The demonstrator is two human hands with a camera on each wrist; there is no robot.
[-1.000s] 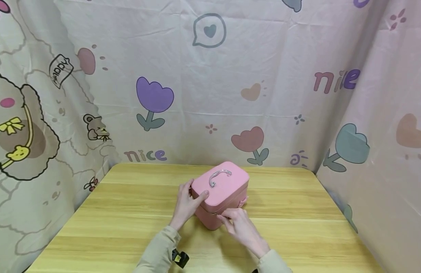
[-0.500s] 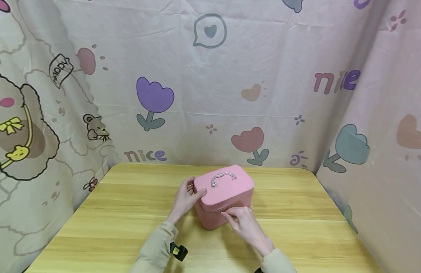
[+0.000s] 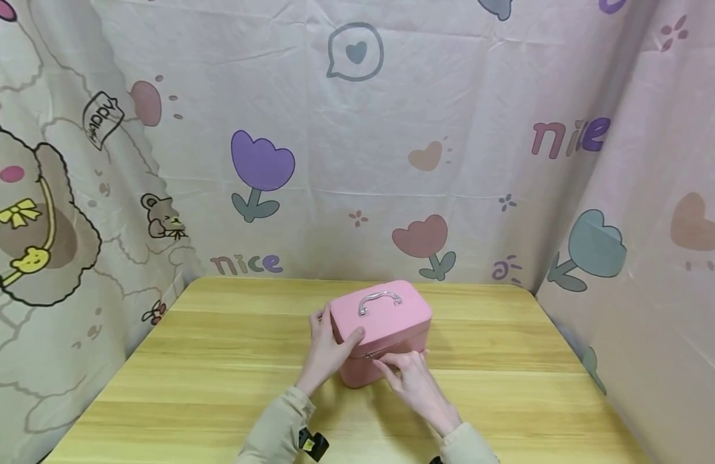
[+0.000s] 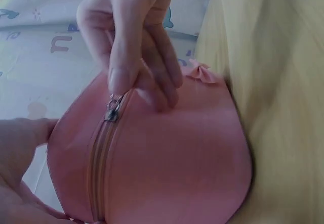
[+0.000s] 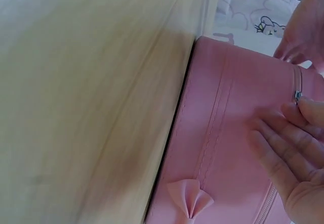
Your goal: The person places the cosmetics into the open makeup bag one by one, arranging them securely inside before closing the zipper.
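A pink vanity case (image 3: 386, 316) with a silver handle (image 3: 381, 298) on its lid stands upright on the wooden table, turned at an angle. My left hand (image 3: 327, 351) grips the case's near left corner, thumb over the lid's edge and fingers round the side. At the front, my right hand (image 3: 412, 380) pinches the zipper pull (image 4: 112, 114) between thumb and index finger. The zipper track (image 4: 97, 168) runs along below the lid, which lies flat on the case. Low on the front sits a pink bow (image 5: 190, 198). The right hand's other fingers rest near the front wall.
Around the case extends the wooden table (image 3: 218, 361). A printed curtain (image 3: 357, 161) hangs behind the table and along both sides. A black device (image 3: 314, 444) is strapped at the left sleeve.
Early on, the case turned, its far end swinging right and nearer. Since then my left hand has shifted right at the corner, its thumb further over the lid. The right hand keeps pinching near the zipper.
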